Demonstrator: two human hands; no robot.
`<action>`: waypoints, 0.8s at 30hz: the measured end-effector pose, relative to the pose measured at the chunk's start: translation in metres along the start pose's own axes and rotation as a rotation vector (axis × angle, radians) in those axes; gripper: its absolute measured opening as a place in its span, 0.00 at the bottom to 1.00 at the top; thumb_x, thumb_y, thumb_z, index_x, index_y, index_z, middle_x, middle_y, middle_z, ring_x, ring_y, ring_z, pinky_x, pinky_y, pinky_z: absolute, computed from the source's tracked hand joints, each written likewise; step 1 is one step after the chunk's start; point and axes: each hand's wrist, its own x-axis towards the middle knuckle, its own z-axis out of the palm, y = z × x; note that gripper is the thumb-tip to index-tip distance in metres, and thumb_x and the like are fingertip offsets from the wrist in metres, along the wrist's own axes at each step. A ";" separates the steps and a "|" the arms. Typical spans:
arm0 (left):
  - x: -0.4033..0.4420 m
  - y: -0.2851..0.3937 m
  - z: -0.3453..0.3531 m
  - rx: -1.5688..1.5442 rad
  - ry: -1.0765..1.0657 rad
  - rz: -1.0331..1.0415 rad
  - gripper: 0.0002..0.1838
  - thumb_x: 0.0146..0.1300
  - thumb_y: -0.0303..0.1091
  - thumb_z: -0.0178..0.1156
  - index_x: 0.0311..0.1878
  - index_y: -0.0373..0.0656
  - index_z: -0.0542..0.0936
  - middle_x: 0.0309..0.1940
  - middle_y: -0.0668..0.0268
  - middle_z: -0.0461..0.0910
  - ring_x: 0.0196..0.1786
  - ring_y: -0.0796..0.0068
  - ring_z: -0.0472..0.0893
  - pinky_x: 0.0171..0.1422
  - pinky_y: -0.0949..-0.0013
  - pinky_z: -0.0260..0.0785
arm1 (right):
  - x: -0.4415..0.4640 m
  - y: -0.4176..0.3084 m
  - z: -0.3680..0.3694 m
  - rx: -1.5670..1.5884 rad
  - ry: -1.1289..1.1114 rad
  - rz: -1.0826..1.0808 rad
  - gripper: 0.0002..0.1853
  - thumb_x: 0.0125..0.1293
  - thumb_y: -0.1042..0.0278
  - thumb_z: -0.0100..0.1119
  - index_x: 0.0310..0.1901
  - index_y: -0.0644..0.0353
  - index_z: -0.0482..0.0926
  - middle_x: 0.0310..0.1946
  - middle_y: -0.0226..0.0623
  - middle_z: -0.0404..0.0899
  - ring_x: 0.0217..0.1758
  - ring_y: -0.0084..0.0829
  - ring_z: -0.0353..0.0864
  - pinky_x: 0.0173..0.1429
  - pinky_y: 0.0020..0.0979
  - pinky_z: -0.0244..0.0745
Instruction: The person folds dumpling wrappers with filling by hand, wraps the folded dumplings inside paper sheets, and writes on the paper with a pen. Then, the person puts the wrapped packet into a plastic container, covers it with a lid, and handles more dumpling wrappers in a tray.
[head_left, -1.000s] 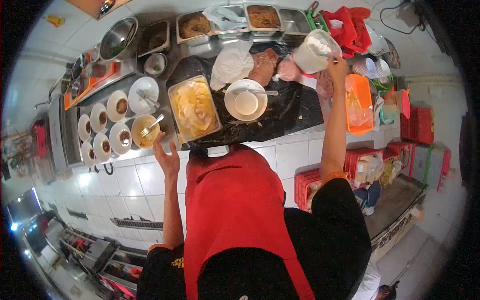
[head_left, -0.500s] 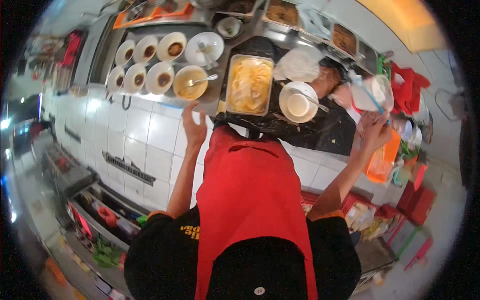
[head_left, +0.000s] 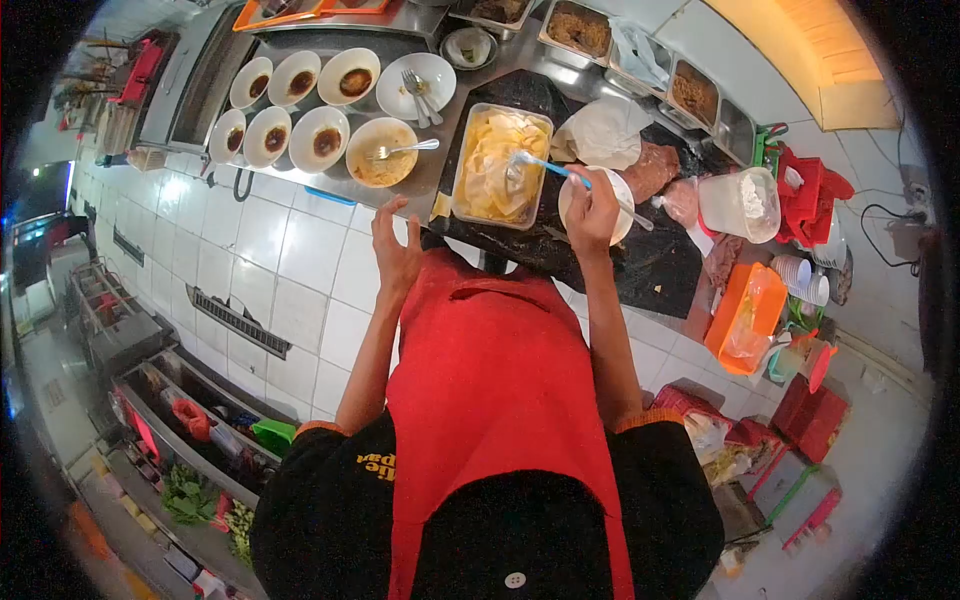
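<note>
My right hand (head_left: 594, 212) is closed around a blue-handled spoon (head_left: 556, 167), whose whitish end is over the tray (head_left: 461, 206) of thin yellow sheets (head_left: 494, 150). Whether the spoon touches the sheets I cannot tell. Behind that hand, and partly hidden by it, sits a white bowl (head_left: 622, 222) with a metal utensil handle sticking out. My left hand (head_left: 396, 250) holds nothing, fingers apart, at the counter's front edge. Just beyond it stands a bowl (head_left: 373, 172) with yellowish residue and a fork (head_left: 410, 149).
Several white bowls (head_left: 318, 140) with dark sauce stand in two rows at the left. Beside them lies a plate (head_left: 396, 92) with forks and spoons. To the right are a tub of white powder (head_left: 750, 205) and an orange basket (head_left: 746, 312). Metal food pans (head_left: 578, 32) line the back.
My right hand has come left from the powder tub to the tray, carrying the spoon. My left hand stays by the counter edge, its fingers slightly more bent.
</note>
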 end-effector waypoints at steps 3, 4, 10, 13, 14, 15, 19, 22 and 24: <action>-0.003 -0.007 0.002 0.027 0.014 0.000 0.16 0.72 0.30 0.62 0.61 0.41 0.77 0.61 0.57 0.80 0.67 0.54 0.77 0.69 0.51 0.68 | 0.017 0.010 0.008 -0.074 -0.017 -0.017 0.07 0.72 0.76 0.59 0.48 0.64 0.83 0.35 0.46 0.79 0.37 0.47 0.81 0.43 0.39 0.75; -0.002 -0.008 0.002 0.014 0.020 0.012 0.16 0.72 0.30 0.62 0.61 0.42 0.77 0.61 0.57 0.80 0.67 0.55 0.77 0.68 0.50 0.69 | 0.023 0.010 0.011 -0.078 -0.002 -0.028 0.08 0.72 0.76 0.59 0.48 0.64 0.83 0.36 0.47 0.79 0.37 0.49 0.81 0.44 0.39 0.75; -0.004 -0.005 -0.002 -0.035 0.008 -0.011 0.17 0.70 0.28 0.62 0.60 0.38 0.77 0.59 0.53 0.79 0.65 0.50 0.75 0.72 0.53 0.66 | 0.040 0.016 0.027 -0.152 0.019 -0.069 0.08 0.71 0.76 0.59 0.49 0.61 0.84 0.39 0.46 0.80 0.42 0.52 0.82 0.47 0.43 0.77; -0.011 -0.004 -0.004 -0.028 -0.008 -0.026 0.16 0.70 0.28 0.62 0.60 0.38 0.77 0.58 0.54 0.79 0.66 0.51 0.75 0.72 0.53 0.66 | 0.039 0.020 0.033 -0.179 0.036 -0.088 0.09 0.71 0.77 0.59 0.49 0.61 0.84 0.39 0.46 0.80 0.40 0.49 0.82 0.45 0.41 0.76; -0.007 -0.004 -0.004 -0.027 -0.006 -0.020 0.16 0.70 0.28 0.62 0.60 0.38 0.77 0.58 0.54 0.79 0.66 0.51 0.75 0.72 0.53 0.66 | 0.042 0.023 0.037 -0.182 0.048 -0.105 0.10 0.71 0.79 0.58 0.49 0.61 0.84 0.37 0.45 0.80 0.37 0.47 0.81 0.42 0.39 0.75; -0.004 -0.004 -0.003 -0.028 -0.002 -0.016 0.16 0.70 0.28 0.62 0.60 0.38 0.77 0.58 0.54 0.79 0.66 0.51 0.75 0.72 0.53 0.66 | 0.045 0.016 0.038 -0.180 0.050 -0.110 0.10 0.71 0.79 0.58 0.49 0.61 0.84 0.37 0.45 0.80 0.37 0.47 0.81 0.42 0.39 0.75; -0.009 -0.006 -0.002 -0.018 -0.012 -0.014 0.16 0.70 0.28 0.62 0.60 0.37 0.77 0.58 0.53 0.80 0.65 0.51 0.76 0.72 0.53 0.66 | 0.029 0.008 0.042 -0.147 -0.014 -0.160 0.11 0.69 0.81 0.57 0.50 0.61 0.84 0.38 0.44 0.81 0.37 0.45 0.82 0.43 0.37 0.76; -0.005 -0.003 -0.001 -0.038 -0.013 -0.010 0.17 0.70 0.28 0.62 0.60 0.37 0.77 0.58 0.53 0.80 0.65 0.51 0.76 0.72 0.54 0.66 | 0.026 0.003 0.025 -0.037 0.012 -0.079 0.13 0.68 0.83 0.55 0.50 0.61 0.84 0.37 0.40 0.82 0.37 0.37 0.83 0.44 0.34 0.77; -0.008 -0.003 -0.003 -0.045 0.002 -0.008 0.17 0.70 0.27 0.62 0.60 0.38 0.77 0.59 0.54 0.80 0.65 0.52 0.76 0.71 0.53 0.66 | 0.023 -0.001 -0.004 0.070 0.162 0.016 0.12 0.72 0.79 0.56 0.52 0.61 0.85 0.36 0.32 0.83 0.37 0.23 0.81 0.44 0.27 0.76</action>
